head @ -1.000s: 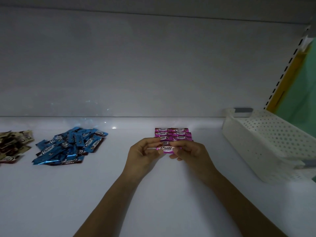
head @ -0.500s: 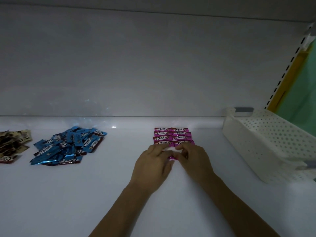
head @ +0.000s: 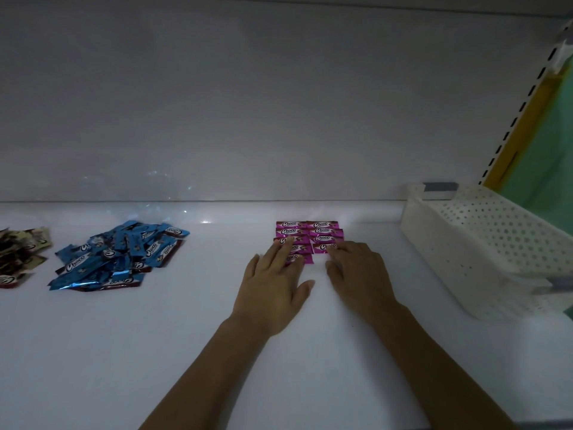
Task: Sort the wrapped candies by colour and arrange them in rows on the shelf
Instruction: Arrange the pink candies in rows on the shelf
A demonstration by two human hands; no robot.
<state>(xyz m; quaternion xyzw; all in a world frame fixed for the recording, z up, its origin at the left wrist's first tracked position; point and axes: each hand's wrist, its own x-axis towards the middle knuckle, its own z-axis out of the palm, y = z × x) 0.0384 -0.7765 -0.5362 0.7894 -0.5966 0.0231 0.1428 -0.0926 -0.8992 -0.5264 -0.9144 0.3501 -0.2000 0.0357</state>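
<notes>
Head view: pink candies lie in two columns toward the back of the shelf. L grip lies flat, fingers straight & apart, pressing the near end of the left column. R grip is just beside it, fingers bent down, tips touching the right column's nearest candy, clamping nothing. Blue candies are piled well to the left, brown candies at the far-left edge, white basket at right.

Pink candies flat in two columns; blue pile, brown pile leftward.
</notes>
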